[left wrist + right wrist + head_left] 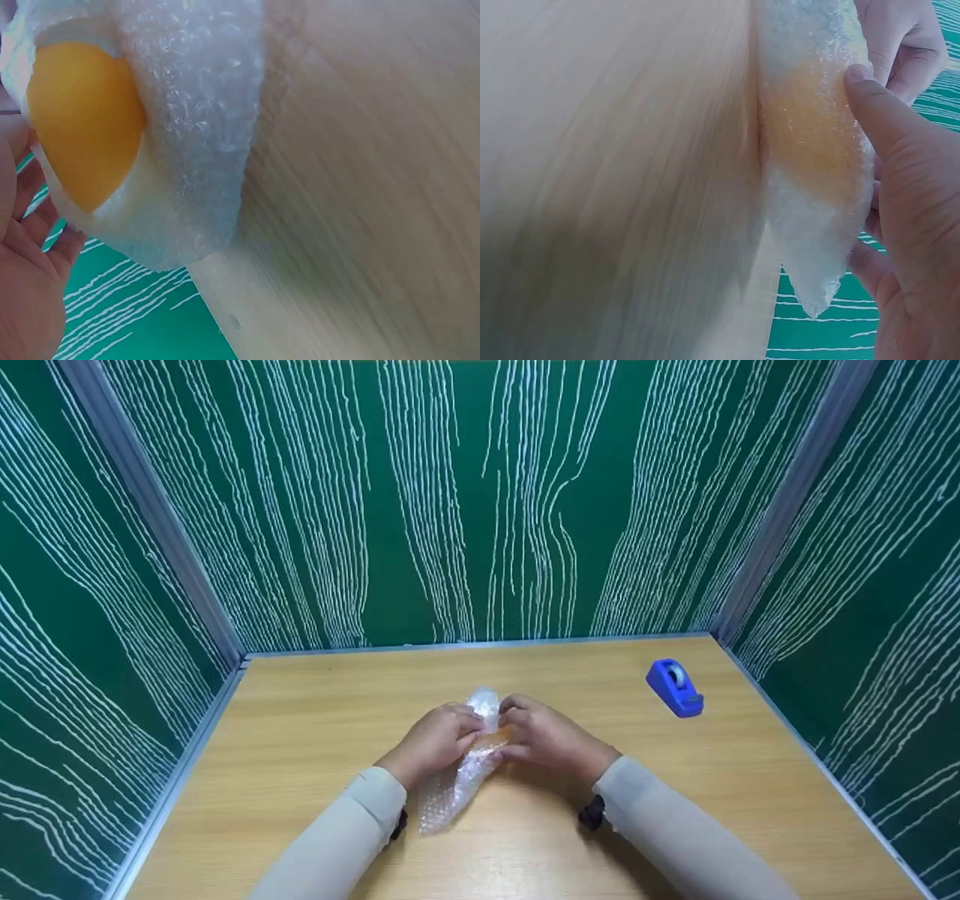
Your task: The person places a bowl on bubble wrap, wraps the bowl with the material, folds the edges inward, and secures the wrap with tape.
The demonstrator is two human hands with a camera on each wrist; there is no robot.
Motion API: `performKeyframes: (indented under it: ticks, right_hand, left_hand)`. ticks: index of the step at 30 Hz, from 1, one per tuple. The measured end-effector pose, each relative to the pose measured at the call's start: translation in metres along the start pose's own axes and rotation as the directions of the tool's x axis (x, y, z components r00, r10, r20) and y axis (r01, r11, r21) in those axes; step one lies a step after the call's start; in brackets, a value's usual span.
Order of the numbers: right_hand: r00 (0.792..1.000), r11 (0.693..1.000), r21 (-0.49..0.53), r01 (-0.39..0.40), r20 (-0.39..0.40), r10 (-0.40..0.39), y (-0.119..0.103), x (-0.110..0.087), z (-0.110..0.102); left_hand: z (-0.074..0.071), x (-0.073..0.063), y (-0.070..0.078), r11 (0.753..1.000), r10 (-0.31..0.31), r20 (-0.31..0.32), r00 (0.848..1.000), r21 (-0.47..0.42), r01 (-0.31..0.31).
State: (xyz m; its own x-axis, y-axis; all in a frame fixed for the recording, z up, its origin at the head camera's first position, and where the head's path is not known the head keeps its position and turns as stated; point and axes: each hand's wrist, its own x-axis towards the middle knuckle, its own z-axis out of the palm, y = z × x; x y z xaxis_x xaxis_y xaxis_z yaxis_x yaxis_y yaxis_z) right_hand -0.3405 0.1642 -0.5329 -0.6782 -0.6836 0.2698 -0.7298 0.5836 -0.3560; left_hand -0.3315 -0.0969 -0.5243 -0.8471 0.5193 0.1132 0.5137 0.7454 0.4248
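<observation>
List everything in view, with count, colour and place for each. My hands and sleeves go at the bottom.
Bubble wrap: one piece, clear, between the hands
Rounded object: one, yellow-orange, inside the bubble wrap, partly hidden
Tape dispenser: one, blue, far right of the table
Tape roll: one, whitish, in the dispenser
Table: one, light wood, under everything
Wall panels: three, green with white lines, left, back and right
Corner posts: two, grey, between panels
Wrist devices: two, black, one under each wrist
Sleeves: two, pale grey, on the forearms
Left hand: one, bare, gripping the wrap's left side
Right hand: one, bare, gripping its right side
</observation>
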Motion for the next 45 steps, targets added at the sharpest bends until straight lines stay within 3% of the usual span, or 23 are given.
performKeyframes:
  ticks: [3, 7, 11, 17, 24, 27, 33, 38, 45]
  right_hand:
    - [1.000, 1.000, 0.009, -0.003, -0.018, 0.003, 0.001, 0.000, 0.001]
    - [0.998, 0.998, -0.020, 0.060, -0.017, -0.060, 0.003, 0.000, 0.002]
    - [0.992, 0.990, -0.055, 0.128, 0.015, -0.128, 0.005, 0.002, 0.003]
    - [0.989, 0.988, -0.066, 0.142, 0.037, -0.140, 0.007, 0.004, 0.005]
    - [0.982, 0.978, -0.090, 0.189, 0.015, -0.189, 0.007, 0.003, 0.006]
    - [0.980, 0.975, -0.095, 0.200, 0.009, -0.200, 0.006, 0.003, 0.006]
    - [0.987, 0.984, -0.082, 0.160, 0.033, -0.158, 0.004, 0.002, 0.005]
    - [0.987, 0.983, -0.093, 0.158, 0.046, -0.155, 0.004, 0.002, 0.004]
    - [0.987, 0.984, -0.091, 0.155, 0.058, -0.150, 0.003, 0.002, 0.004]
  left_hand:
    - [0.002, 0.001, 0.000, 0.999, 0.022, 0.002, 1.000, 0.045, -0.022]
    - [0.002, 0.001, 0.000, 0.997, 0.038, 0.008, 0.999, 0.066, -0.038]
    - [0.002, -0.001, 0.000, 0.999, 0.014, 0.026, 1.000, 0.030, -0.015]
    - [-0.002, -0.007, -0.002, 0.998, -0.040, 0.032, 0.999, -0.054, 0.042]
    - [-0.013, -0.019, -0.004, 0.996, 0.082, -0.064, 0.995, 0.034, -0.080]
    - [-0.019, -0.027, -0.007, 0.991, 0.112, -0.075, 0.991, 0.080, -0.106]
    - [-0.024, -0.046, -0.017, 0.995, 0.096, 0.009, 0.995, 0.023, -0.096]
    - [-0.024, -0.058, -0.031, 0.992, 0.120, 0.112, 0.986, 0.013, -0.122]
    - [-0.025, -0.069, -0.041, 0.995, 0.088, 0.197, 0.976, -0.068, -0.076]
